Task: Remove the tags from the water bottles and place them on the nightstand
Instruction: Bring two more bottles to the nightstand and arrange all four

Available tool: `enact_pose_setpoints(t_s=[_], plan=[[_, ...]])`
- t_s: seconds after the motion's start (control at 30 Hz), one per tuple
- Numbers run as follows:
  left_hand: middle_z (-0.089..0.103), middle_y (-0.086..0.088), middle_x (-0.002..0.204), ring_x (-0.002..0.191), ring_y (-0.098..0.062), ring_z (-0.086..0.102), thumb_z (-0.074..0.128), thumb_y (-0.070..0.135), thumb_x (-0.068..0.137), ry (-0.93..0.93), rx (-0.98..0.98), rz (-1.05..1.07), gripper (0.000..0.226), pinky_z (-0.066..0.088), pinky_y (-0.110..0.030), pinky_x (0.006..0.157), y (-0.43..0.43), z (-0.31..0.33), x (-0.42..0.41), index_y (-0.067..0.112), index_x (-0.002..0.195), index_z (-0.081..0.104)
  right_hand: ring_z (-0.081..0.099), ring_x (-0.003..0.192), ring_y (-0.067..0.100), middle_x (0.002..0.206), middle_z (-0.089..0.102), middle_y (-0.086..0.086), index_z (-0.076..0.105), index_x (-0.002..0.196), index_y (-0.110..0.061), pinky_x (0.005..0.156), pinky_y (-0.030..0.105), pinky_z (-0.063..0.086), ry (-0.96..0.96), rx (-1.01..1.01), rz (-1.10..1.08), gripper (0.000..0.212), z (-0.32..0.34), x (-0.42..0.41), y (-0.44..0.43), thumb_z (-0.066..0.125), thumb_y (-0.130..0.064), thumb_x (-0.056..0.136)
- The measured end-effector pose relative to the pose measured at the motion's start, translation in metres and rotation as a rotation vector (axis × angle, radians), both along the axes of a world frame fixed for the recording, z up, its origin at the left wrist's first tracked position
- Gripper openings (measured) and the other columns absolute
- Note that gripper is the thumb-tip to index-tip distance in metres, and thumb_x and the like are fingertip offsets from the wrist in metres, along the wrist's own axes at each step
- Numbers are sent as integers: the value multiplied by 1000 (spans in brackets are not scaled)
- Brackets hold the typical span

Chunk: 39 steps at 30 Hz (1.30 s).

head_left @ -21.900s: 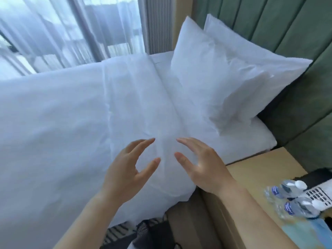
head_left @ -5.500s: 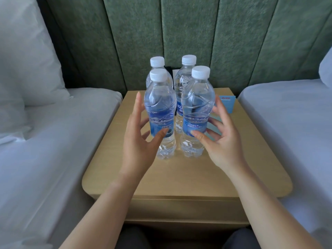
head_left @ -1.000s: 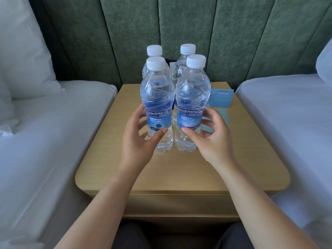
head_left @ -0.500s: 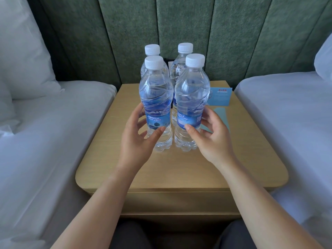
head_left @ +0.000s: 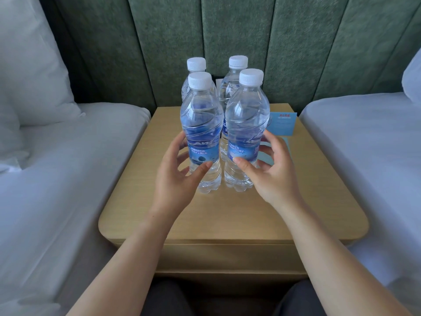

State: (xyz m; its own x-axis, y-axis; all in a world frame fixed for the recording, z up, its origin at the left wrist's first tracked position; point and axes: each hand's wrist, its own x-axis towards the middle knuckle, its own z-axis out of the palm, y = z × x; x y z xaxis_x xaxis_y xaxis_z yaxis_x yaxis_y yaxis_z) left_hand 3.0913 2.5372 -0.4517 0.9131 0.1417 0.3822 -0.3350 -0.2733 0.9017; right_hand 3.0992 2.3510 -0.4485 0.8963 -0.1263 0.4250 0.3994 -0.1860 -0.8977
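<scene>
Four capped water bottles (head_left: 230,88), full of clear water, stand two by two on the nightstand (head_left: 227,215). One left hand (head_left: 175,179) curls round the front-left bottle (head_left: 201,124), one right hand (head_left: 275,176) round the front-right bottle (head_left: 247,124), thumbs at the labels. One blue card (head_left: 282,125) stands at their 2 o'clock

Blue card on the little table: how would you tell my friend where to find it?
Against the green padded wall stands a wooden nightstand with four water bottles on it. Look just right of the bottles, near the back edge. The blue card is there: flat, with red writing on top, unlike the clear round bottles.
</scene>
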Motion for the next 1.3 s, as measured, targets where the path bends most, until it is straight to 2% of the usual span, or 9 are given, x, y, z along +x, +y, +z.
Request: enact_pose_setpoints(t_s=[0.1,0.17,0.3,0.4,0.77,0.93,1.13,1.3], plan=[[58,20,121,112,0,58,79,25,75,-4,-5,3,72,54,-31,88,0,0,1,40,135,43,59,101,-2,102,59,-31,52,110,-41,82,25,54,-2,27,-39,55,1,2,0,83,-30,65],[59,20,120,113,-2,58,79,24,75,-6,-9,0,73,54,-29,85,1,0,0,42,135,43,60,102,-2,102,61,-30,53,108,-38,81,20,52,5,43,-26,52,0,3,-2,82,-23,68],[59,19,120,114,-4,58,80,23,74,-9,-9,-3,74,55,-30,86,2,0,0,43,135,42,60,108,2,116,62,-11,55,119,-22,89,32,54,26,61,45,51,-2,3,-4,77,-12,74],[60,17,120,114,-6,58,80,21,74,-9,-16,-4,74,56,-34,88,1,0,0,40,135,43,60,110,7,120,62,-4,54,125,-15,92,40,53,28,70,77,51,-1,3,-4,74,-10,77],[59,18,122,116,-8,57,80,24,73,0,-24,-4,75,54,-44,91,0,1,-2,42,135,42,56,118,8,126,60,-5,50,131,-18,97,43,49,46,47,105,54,-2,2,-5,70,-13,82],[53,25,128,118,3,52,80,25,74,-16,23,-3,75,53,-44,91,0,3,-4,43,136,41,55,120,8,129,59,-5,48,133,-18,98,45,48,50,32,100,63,-1,1,-4,76,-18,76],[57,19,125,115,-2,56,78,19,76,-12,8,-3,74,54,-44,90,0,0,-1,39,137,41,57,116,3,124,61,-11,52,128,-23,96,40,50,36,19,77,59,-1,2,-3,77,-15,75],[56,17,127,116,-4,56,77,17,78,-2,7,-33,73,54,-44,92,2,1,0,41,137,40,56,116,4,124,60,-10,51,130,-20,96,41,50,44,8,87,59,0,3,-4,76,-14,76]])
